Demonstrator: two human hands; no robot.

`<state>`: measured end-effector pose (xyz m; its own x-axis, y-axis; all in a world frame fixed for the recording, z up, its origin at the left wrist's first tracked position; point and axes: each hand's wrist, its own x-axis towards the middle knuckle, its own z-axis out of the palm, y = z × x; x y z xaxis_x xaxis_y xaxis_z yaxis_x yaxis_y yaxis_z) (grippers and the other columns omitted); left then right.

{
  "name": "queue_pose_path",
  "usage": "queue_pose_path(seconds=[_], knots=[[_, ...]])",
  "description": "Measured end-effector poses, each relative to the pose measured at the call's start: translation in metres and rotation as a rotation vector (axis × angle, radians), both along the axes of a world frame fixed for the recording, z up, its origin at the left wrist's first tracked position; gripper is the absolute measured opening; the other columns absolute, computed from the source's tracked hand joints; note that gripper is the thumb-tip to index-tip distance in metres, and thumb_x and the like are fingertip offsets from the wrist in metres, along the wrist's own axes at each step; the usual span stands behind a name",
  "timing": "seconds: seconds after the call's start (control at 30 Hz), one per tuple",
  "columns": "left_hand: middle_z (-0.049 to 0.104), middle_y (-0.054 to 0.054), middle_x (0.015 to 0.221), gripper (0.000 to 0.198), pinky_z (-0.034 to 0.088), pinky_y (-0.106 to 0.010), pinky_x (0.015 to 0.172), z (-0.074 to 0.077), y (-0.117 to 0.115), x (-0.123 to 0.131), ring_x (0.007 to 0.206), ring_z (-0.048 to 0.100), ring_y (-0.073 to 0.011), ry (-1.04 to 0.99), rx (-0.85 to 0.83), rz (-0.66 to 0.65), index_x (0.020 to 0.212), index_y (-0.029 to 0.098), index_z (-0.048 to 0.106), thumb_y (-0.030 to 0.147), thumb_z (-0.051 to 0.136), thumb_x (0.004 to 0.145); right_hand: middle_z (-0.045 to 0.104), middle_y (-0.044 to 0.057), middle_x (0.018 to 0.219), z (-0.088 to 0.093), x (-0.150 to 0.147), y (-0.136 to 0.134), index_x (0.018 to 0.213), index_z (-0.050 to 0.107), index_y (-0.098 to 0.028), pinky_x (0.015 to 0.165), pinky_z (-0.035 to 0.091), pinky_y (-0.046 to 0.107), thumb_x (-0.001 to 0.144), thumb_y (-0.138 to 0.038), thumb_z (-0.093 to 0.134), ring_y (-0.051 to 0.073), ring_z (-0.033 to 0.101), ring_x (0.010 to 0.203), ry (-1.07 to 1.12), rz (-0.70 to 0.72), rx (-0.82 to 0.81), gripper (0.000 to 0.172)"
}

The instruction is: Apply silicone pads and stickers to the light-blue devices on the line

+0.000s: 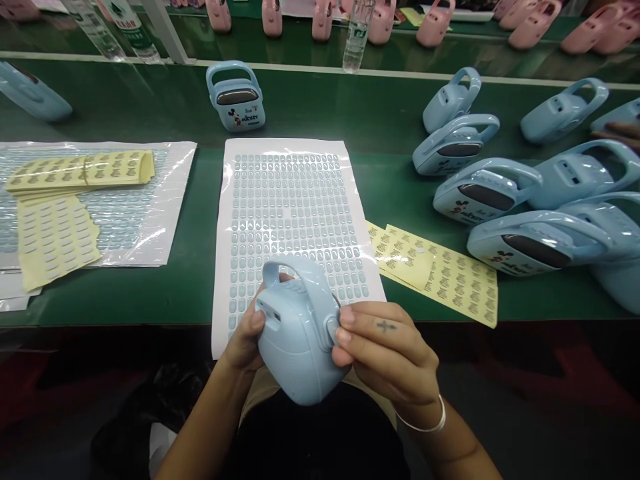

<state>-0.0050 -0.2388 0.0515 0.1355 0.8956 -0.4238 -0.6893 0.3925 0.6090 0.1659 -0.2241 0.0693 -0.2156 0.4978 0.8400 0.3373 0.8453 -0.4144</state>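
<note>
A light-blue plastic device with a carrying handle point(300, 353) is held up over the table's front edge, tilted, its port side facing me. My left hand point(245, 337) is closed around its left side, thumb near the port and other fingers mostly hidden behind. My right hand point(387, 350) has its fingertips pressed together against the round handle pivot point(331, 330); anything small between them is hidden. Under and behind the device lies a white sheet of small clear-blue stickers point(287, 213), with some spots bare. Yellow label sheets point(450, 280) lie right of it.
Several blue devices point(480, 190) stand at the right, and one Mickey-printed device point(237, 100) stands behind the sheet. More sticker sheets point(173, 200) and a banded yellow stack point(80, 170) lie left. A bottle point(356, 40) and pink devices point(323, 20) are at the back. Another person's hand point(623, 133) shows at the right edge.
</note>
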Motion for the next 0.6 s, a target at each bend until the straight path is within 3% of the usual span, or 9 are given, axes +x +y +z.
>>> queue_pose_path(seconds=[0.13,0.27,0.4,0.5,0.6], knots=[[0.066,-0.012,0.100,0.063,0.046,-0.047,0.091,-0.004,0.000,-0.005,0.108,0.056,-0.0379,-0.031,0.029,-0.088,0.105,0.018,0.059,0.048,0.076,0.053,0.068,0.004,0.087,-0.002,-0.004,0.005,0.104,0.064,-0.016,0.067,0.062,0.031,0.081,-0.012,0.062,0.018,0.065,0.085,0.042,0.032,-0.015,0.024],[0.068,-0.013,0.093,0.061,0.046,-0.050,0.090,-0.008,-0.001,-0.008,0.105,0.058,-0.0383,-0.094,-0.030,-0.139,0.104,0.015,0.061,0.057,0.067,0.061,0.065,0.010,0.095,-0.001,-0.003,0.010,0.109,0.061,-0.014,0.080,0.059,0.039,0.093,-0.032,0.044,0.023,0.060,0.101,-0.030,0.119,0.030,0.030],[0.069,-0.009,0.087,0.053,0.048,-0.048,0.085,-0.010,0.003,-0.008,0.095,0.063,-0.0342,-0.193,-0.040,-0.212,0.094,0.016,0.065,0.058,0.067,0.061,0.058,0.010,0.113,0.001,0.003,0.032,0.115,0.057,-0.022,0.087,0.053,0.041,0.095,-0.046,0.027,0.021,0.057,0.107,0.088,0.329,-0.307,0.044],[0.069,-0.009,0.087,0.055,0.051,-0.038,0.076,-0.005,0.010,-0.005,0.083,0.065,-0.0266,-0.283,-0.051,-0.326,0.094,0.015,0.067,0.059,0.067,0.061,0.054,0.009,0.125,0.000,-0.004,0.064,0.125,0.047,-0.024,0.098,0.045,0.042,0.091,-0.054,0.034,0.020,0.050,0.118,0.034,0.563,-0.582,0.047],[0.068,-0.011,0.089,0.057,0.051,-0.034,0.069,0.005,0.017,0.000,0.078,0.064,-0.0234,-0.288,-0.114,-0.447,0.095,0.012,0.067,0.060,0.065,0.063,0.063,0.008,0.101,0.005,-0.024,0.098,0.101,0.058,-0.019,0.085,0.051,0.035,0.079,-0.071,0.036,0.018,0.061,0.095,-0.157,0.845,-0.715,0.061]])
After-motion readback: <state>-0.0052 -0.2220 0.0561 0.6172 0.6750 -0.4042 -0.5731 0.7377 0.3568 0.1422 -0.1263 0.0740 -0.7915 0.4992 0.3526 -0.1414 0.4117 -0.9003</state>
